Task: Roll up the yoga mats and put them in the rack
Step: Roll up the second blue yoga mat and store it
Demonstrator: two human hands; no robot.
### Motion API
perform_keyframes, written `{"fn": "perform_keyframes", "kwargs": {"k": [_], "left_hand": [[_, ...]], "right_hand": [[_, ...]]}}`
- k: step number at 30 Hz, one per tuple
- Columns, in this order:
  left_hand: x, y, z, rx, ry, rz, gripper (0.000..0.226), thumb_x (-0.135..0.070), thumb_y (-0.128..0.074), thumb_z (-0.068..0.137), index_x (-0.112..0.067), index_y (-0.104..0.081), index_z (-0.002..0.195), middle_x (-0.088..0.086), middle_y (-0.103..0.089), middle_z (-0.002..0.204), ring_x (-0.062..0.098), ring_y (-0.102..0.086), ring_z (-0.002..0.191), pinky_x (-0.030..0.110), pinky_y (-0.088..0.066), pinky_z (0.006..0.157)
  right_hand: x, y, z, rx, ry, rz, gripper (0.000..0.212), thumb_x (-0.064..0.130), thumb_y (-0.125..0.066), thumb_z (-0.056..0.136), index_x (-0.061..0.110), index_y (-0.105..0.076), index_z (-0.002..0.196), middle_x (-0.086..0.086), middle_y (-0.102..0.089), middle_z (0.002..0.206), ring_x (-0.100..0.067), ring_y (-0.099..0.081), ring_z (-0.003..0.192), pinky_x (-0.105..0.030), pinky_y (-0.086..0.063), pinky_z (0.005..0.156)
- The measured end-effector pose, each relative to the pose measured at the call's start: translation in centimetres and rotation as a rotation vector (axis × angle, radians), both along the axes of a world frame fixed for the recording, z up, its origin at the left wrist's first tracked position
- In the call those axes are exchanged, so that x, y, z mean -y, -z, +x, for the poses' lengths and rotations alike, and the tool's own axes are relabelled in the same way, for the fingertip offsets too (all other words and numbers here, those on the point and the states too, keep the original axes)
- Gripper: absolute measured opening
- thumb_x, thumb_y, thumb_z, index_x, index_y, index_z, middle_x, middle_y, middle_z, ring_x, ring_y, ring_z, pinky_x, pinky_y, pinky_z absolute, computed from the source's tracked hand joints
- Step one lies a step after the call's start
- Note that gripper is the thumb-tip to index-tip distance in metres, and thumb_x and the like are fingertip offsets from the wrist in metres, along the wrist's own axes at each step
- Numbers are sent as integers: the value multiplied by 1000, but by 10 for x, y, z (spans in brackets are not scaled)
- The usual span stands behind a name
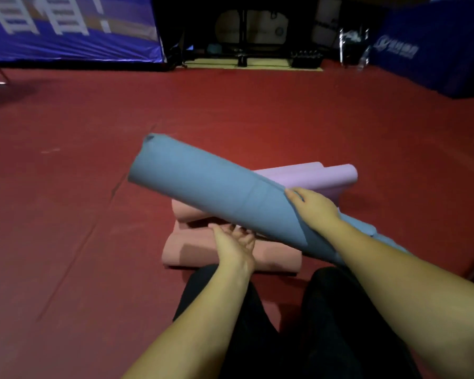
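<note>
right hand point(314, 207) is gripping the rolled blue mat point(216, 192), tilted above the floor point(66, 187). left hand point(234, 242) is reaching under it, fingers loose, touching the pink mat point(197, 250). purple mat point(320, 176) is lying behind.

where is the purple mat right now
In the head view, the rolled purple mat lies on the red floor, right of centre, behind the blue mat.

right hand point(314, 207) gripping blue mat point(216, 187), pink mats point(219, 253) beneath
</note>
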State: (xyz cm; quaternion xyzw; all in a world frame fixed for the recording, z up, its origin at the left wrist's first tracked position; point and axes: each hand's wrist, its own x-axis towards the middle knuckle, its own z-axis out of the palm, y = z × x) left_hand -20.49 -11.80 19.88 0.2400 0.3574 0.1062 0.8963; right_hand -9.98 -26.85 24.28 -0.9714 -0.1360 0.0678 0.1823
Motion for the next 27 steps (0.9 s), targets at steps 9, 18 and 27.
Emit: {"fn": "perform_keyframes", "kwargs": {"k": [9,18,27], "left_hand": [[50,-86,74,10,161,197,47,-69,-36,95,-28,-55,107,-8,-60,121,17,-57,113,39,-44,108],[102,-56,54,-19,286,365,69,-80,-42,79,-25,-47,120,-9,-61,115,15,-53,107,39,-39,108],[127,-45,38,158,412,482,39,-44,-36,104,-28,-69,95,-20,-73,80,-4,-65,74,16,-51,65]], "right_hand": [[6,-62,6,-40,356,852,49,47,-32,105,11,-63,119,-7,-63,117,-22,-54,117,-29,-35,105],[53,-21,-30,-118,667,1162,59,74,-39,85,27,-70,104,19,-68,107,-7,-58,112,-31,-33,106],[119,31,-50,-229,671,1285,50,42,-30,106,24,-72,85,15,-74,78,-7,-63,81,-26,-44,75]]}}
